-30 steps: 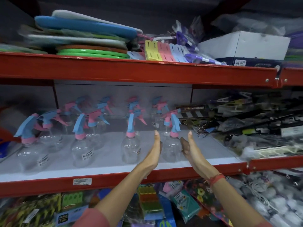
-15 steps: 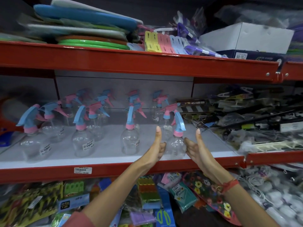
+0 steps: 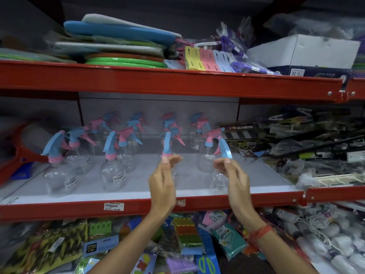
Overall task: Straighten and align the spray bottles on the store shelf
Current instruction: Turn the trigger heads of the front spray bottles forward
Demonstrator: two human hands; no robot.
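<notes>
On the shelf (image 3: pixel 138 191), both hands (image 3: pixel 163 181) (image 3: pixel 234 176) pinch spray bottles' necks, hiding clear bodies.

Both forearms run off the bottom edge, so nothing past the elbows shows. The left hand (image 3: pixel 162 181) covers most of the clear body of the bottle (image 3: pixel 167 143) it's at, and whether the fingers actually pinch the neck is hard to call. Same deal with the right hand (image 3: pixel 233 175): it blocks the neck of the front right bottle (image 3: pixel 224 148), only the blue trigger sticking up. The back-row bottles (image 3: pixel 167 120) are smeared and overlap, can't count them. Price tag (image 3: pixel 114 206) on the shelf edge (image 3: pixel 237 200) is too small to read properly. The heap of packaged stuff (image 3: pixel 306 135) on the right is a blurry tangle, cut off by the frame.
</notes>
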